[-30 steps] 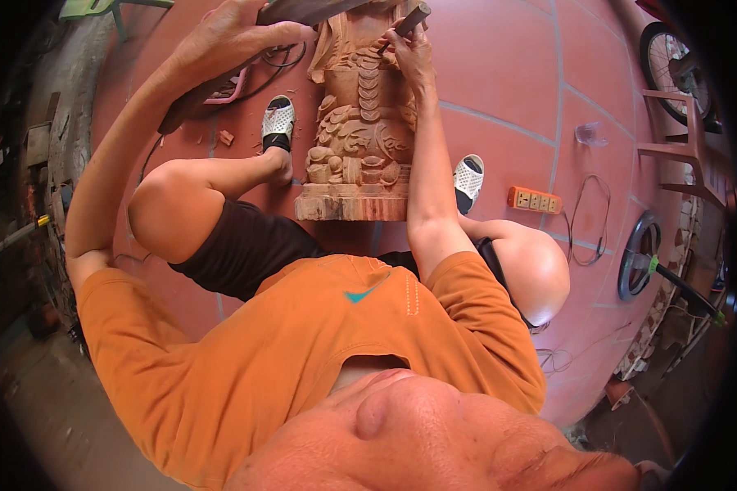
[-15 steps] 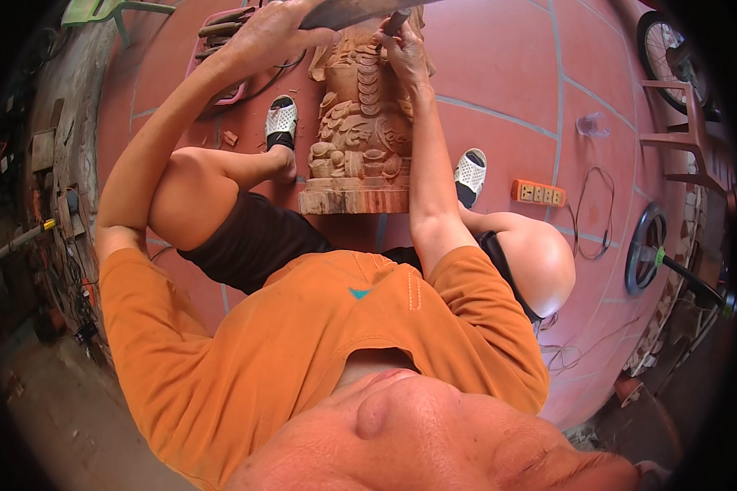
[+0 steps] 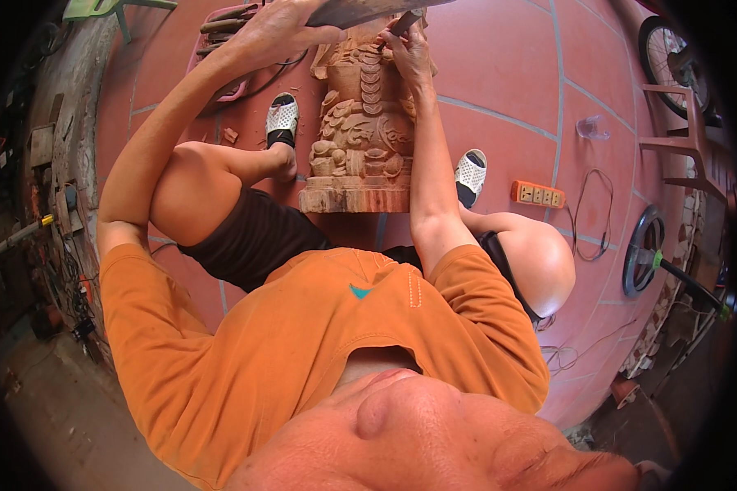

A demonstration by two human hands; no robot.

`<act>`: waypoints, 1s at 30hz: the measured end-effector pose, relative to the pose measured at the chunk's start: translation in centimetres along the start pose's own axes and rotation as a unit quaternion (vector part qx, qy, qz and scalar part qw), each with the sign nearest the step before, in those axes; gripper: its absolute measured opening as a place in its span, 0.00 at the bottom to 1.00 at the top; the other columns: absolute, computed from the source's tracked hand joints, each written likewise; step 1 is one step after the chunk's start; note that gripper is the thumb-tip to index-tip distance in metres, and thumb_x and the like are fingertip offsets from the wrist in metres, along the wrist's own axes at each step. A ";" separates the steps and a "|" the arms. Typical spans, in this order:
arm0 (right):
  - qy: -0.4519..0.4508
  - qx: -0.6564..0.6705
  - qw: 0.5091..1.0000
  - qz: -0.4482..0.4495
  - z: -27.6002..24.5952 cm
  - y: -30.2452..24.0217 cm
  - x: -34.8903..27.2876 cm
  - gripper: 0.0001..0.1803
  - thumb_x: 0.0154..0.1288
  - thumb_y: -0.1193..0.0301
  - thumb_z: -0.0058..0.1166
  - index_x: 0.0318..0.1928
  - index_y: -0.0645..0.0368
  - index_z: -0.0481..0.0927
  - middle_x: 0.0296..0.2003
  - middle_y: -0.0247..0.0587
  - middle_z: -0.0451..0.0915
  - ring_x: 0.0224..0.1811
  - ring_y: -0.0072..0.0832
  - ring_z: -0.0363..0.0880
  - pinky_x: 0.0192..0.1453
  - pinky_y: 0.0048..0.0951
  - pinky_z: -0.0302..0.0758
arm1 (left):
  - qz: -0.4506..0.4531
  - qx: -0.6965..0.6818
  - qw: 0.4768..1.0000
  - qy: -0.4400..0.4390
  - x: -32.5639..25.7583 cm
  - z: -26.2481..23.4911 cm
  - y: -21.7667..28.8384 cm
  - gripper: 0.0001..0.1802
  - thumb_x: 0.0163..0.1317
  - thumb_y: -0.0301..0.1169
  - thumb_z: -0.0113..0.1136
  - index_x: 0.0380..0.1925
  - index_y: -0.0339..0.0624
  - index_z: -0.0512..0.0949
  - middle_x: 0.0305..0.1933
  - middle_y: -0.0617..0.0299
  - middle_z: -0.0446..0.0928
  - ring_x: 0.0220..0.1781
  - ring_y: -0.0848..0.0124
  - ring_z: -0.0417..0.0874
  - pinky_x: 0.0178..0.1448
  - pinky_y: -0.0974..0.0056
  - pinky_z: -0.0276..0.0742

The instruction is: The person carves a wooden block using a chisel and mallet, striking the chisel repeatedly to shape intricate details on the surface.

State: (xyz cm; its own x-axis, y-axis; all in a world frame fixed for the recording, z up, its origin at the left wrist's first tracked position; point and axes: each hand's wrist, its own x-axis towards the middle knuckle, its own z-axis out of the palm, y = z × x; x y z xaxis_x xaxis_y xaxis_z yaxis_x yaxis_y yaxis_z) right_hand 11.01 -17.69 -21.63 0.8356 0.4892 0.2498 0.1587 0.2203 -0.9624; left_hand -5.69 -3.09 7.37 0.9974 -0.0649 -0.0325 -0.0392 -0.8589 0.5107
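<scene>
A carved wooden statue (image 3: 360,135) lies on the floor between my legs, its flat base toward me and its far end running past the upper edge. My left hand (image 3: 282,34) is closed around a dark wooden mallet (image 3: 368,10), which reaches across to the right above the carving. Against the statue's upper right side, my right hand (image 3: 409,56) grips a chisel (image 3: 406,22) by its round handle. The chisel's tip points down at the carved surface, though its contact point is too small to make out.
Beyond my left arm, a pink basket (image 3: 209,41) holds several tools. Wood chips lie near my left sandal (image 3: 282,114). To the right are an orange power strip (image 3: 538,194) with its cable, a clear plastic cup (image 3: 592,127), a brown chair (image 3: 688,143) and a wheel (image 3: 645,250).
The mallet and my left hand have shifted slightly right. The chisel handle has tilted a little to the right in my right hand; the statue stays in place.
</scene>
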 end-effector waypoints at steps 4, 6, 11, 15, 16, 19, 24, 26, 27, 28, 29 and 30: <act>-0.008 -0.025 0.999 -0.024 0.5 -0.4 0.0 0.08 0.70 0.77 0.60 0.47 0.60 0.77 0.37 0.33 0.84 0.39 0.21 0.85 0.43 0.23 0.80 | 0.026 -0.008 0.999 0.018 0.3 0.2 0.1 0.42 0.64 0.34 0.65 0.76 0.46 0.57 0.57 0.35 0.79 0.58 0.45 0.84 0.61 0.50 0.77; -0.016 -0.056 0.998 -0.035 0.8 -0.9 -0.2 0.08 0.70 0.77 0.60 0.48 0.61 0.77 0.37 0.33 0.83 0.39 0.20 0.84 0.44 0.24 0.80 | 0.038 -0.010 0.999 0.026 0.5 0.5 0.2 0.42 0.64 0.34 0.65 0.76 0.46 0.57 0.59 0.35 0.78 0.58 0.44 0.83 0.61 0.50 0.77; -0.006 -0.123 0.990 -0.066 1.0 -0.9 -0.2 0.10 0.69 0.75 0.61 0.48 0.60 0.78 0.35 0.36 0.83 0.37 0.22 0.84 0.43 0.27 0.79 | -0.023 0.064 0.997 -0.036 1.7 1.6 -1.1 0.42 0.64 0.32 0.63 0.77 0.46 0.56 0.63 0.34 0.76 0.58 0.42 0.82 0.62 0.49 0.77; 0.019 -0.111 0.989 -0.098 1.4 -0.8 0.1 0.13 0.66 0.72 0.62 0.49 0.56 0.78 0.30 0.41 0.84 0.31 0.30 0.84 0.39 0.33 0.78 | 0.028 0.077 0.997 -0.014 1.7 2.7 -3.3 0.43 0.64 0.35 0.63 0.78 0.46 0.55 0.63 0.34 0.75 0.60 0.41 0.81 0.63 0.48 0.75; 0.021 -0.110 0.989 -0.099 1.4 -0.9 -0.2 0.13 0.66 0.72 0.62 0.50 0.56 0.78 0.30 0.41 0.84 0.31 0.30 0.84 0.39 0.33 0.79 | 0.017 0.052 0.998 -0.017 1.7 2.3 -2.5 0.43 0.64 0.35 0.63 0.78 0.47 0.55 0.62 0.34 0.75 0.60 0.41 0.81 0.63 0.48 0.75; -0.008 -0.018 0.998 -0.056 0.8 -1.1 -0.5 0.09 0.70 0.76 0.60 0.48 0.62 0.77 0.36 0.32 0.82 0.39 0.20 0.83 0.45 0.24 0.79 | 0.016 0.003 1.000 0.004 1.9 2.1 -0.9 0.43 0.65 0.36 0.62 0.78 0.47 0.55 0.61 0.33 0.76 0.59 0.41 0.81 0.62 0.48 0.75; 0.027 -0.142 0.984 -0.102 1.5 -2.1 -0.4 0.14 0.67 0.74 0.62 0.51 0.59 0.77 0.33 0.38 0.84 0.33 0.28 0.84 0.42 0.31 0.80 | 0.017 0.049 0.998 -0.045 2.2 3.1 -2.8 0.42 0.66 0.36 0.62 0.78 0.47 0.55 0.57 0.32 0.78 0.57 0.42 0.82 0.61 0.48 0.76; 0.044 -0.176 0.975 -0.128 1.2 -3.0 -0.6 0.15 0.66 0.73 0.63 0.51 0.58 0.77 0.31 0.41 0.85 0.31 0.30 0.85 0.39 0.32 0.80 | -0.008 0.061 0.995 -0.073 2.4 2.4 -1.4 0.42 0.66 0.37 0.63 0.78 0.46 0.55 0.57 0.32 0.78 0.58 0.42 0.82 0.62 0.48 0.76; 0.047 -0.177 0.974 -0.136 1.1 -3.2 -0.6 0.15 0.66 0.74 0.62 0.51 0.59 0.76 0.32 0.41 0.85 0.32 0.29 0.85 0.38 0.31 0.80 | -0.022 0.066 0.994 -0.086 2.5 2.2 -0.9 0.42 0.66 0.37 0.63 0.77 0.46 0.56 0.57 0.32 0.78 0.58 0.42 0.82 0.62 0.48 0.76; 0.049 -0.176 0.973 -0.144 1.1 -3.2 -0.7 0.14 0.67 0.75 0.62 0.51 0.60 0.76 0.33 0.40 0.85 0.32 0.28 0.86 0.37 0.30 0.80 | -0.015 0.055 0.996 -0.066 2.5 2.3 -1.1 0.42 0.66 0.37 0.63 0.77 0.45 0.56 0.57 0.32 0.78 0.59 0.42 0.81 0.62 0.48 0.75; 0.047 -0.094 0.990 -0.091 1.0 -2.9 -0.7 0.13 0.68 0.76 0.61 0.51 0.60 0.76 0.33 0.40 0.85 0.32 0.27 0.86 0.35 0.28 0.80 | -0.008 0.043 0.998 -0.047 2.5 2.4 -1.5 0.42 0.66 0.37 0.63 0.77 0.45 0.56 0.57 0.32 0.78 0.59 0.42 0.81 0.63 0.48 0.75; 0.045 -0.010 0.998 -0.036 0.8 -2.5 -0.6 0.12 0.69 0.77 0.60 0.50 0.60 0.76 0.34 0.40 0.85 0.33 0.26 0.86 0.34 0.26 0.79 | -0.001 0.032 0.999 -0.027 2.5 2.4 -1.8 0.42 0.65 0.37 0.63 0.77 0.44 0.56 0.57 0.32 0.78 0.59 0.42 0.81 0.63 0.48 0.75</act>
State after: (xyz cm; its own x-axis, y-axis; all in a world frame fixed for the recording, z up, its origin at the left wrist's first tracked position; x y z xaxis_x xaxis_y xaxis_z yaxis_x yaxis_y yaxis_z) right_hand 9.66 -17.85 -19.30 0.8650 0.3953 0.3091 0.2305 0.2342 -0.9445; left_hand -3.30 -2.96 4.30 0.9928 -0.0881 -0.0809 -0.0419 -0.8896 0.4549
